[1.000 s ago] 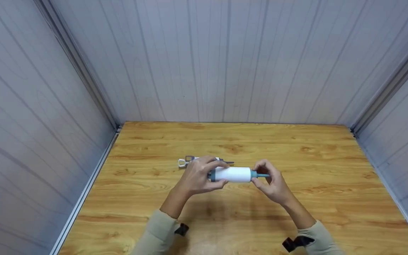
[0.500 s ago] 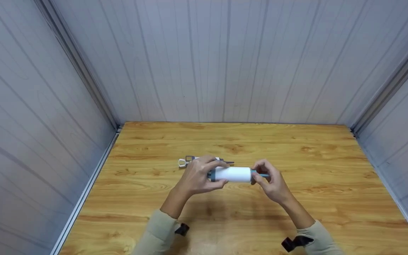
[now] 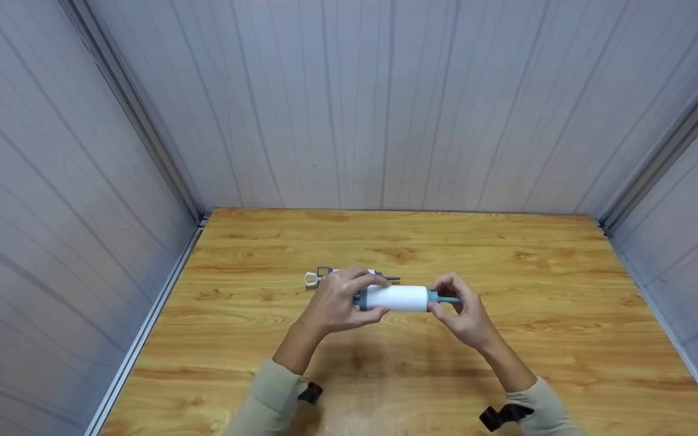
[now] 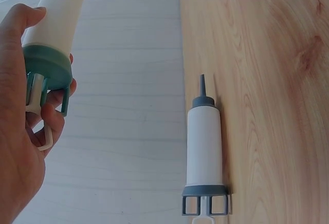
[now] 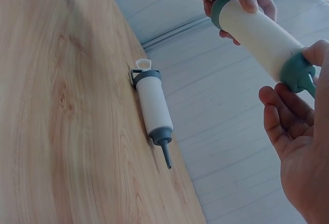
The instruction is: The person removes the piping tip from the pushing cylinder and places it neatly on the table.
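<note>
A large white syringe with green end caps (image 3: pixel 398 298) is held level over the table between both hands. My left hand (image 3: pixel 342 301) grips the handle end of its barrel. In the left wrist view, its fingers are curled by the green finger loops (image 4: pixel 65 102) and the white plunger ring (image 4: pixel 47 137). My right hand (image 3: pixel 465 315) pinches the green nozzle cap (image 5: pixel 297 73) at the other end, thumb on one side and fingertips on the other. The thin nozzle points right, partly behind the fingers.
A second white syringe with dark grey caps (image 4: pixel 204 144) lies on the wooden table (image 3: pixel 537 290) just behind the left hand, which partly hides it in the head view. Pale panelled walls (image 3: pixel 361 109) enclose the table at the back and sides.
The right thumb slid up over the nozzle cap, then came back to its lower edge. The left hand and the syringe have stayed nearly in place.
</note>
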Demonstrator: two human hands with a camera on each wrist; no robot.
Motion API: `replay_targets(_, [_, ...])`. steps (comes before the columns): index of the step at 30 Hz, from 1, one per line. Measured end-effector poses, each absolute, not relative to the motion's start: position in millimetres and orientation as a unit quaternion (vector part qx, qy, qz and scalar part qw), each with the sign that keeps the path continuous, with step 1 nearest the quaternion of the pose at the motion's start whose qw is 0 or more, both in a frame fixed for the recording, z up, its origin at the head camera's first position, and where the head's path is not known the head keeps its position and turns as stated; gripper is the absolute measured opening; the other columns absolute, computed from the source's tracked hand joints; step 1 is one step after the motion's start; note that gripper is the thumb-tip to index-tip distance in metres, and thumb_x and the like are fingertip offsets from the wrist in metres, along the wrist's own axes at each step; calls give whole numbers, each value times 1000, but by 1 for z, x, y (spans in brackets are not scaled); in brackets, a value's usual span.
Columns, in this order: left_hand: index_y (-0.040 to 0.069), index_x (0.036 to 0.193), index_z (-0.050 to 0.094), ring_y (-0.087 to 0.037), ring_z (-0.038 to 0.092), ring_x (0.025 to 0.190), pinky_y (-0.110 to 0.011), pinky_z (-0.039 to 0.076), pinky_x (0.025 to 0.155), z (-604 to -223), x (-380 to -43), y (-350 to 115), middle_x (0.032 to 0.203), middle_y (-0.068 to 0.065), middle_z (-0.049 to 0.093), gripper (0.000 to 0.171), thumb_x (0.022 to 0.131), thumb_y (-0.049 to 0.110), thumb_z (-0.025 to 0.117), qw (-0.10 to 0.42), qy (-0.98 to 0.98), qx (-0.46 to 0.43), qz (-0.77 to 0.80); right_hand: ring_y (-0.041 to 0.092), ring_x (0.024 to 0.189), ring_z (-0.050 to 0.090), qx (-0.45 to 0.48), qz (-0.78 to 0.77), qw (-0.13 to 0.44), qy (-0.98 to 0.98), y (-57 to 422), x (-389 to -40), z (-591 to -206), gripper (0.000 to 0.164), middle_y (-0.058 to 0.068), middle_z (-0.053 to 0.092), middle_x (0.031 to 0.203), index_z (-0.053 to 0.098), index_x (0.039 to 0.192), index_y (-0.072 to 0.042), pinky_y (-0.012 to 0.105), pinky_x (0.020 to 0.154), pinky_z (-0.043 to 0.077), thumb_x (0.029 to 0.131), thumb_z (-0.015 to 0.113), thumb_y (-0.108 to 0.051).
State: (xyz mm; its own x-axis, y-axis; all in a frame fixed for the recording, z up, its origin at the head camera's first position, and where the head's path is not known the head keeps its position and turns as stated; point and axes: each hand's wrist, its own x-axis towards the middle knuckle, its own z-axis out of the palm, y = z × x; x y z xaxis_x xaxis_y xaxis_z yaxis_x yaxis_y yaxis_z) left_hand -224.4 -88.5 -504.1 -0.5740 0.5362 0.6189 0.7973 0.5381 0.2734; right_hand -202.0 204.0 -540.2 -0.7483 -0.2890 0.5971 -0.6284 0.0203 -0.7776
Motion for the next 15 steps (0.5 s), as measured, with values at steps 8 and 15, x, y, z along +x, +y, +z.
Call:
replay_targets(8, [20,120,83,-22,79,87,-37,65,72,-506,-226,-89,110,-7,82,37,89,38,92,236,-844,-395,-277,5,103,72,328,615,121,-707,206,-201,-541,31,-4,63,121,57,121,16,21,87,65,92,66,23])
replay_targets(15, [21,120,82,-21,77,85,-37,64,71,-507,-225,-88,109,-6,81,37,90,40,91,239,-846,-394,-268,4,89,70,316,618,101,-713,207,-200,-540,17,-9,67,112,57,121,12,24,75,65,105,54,16])
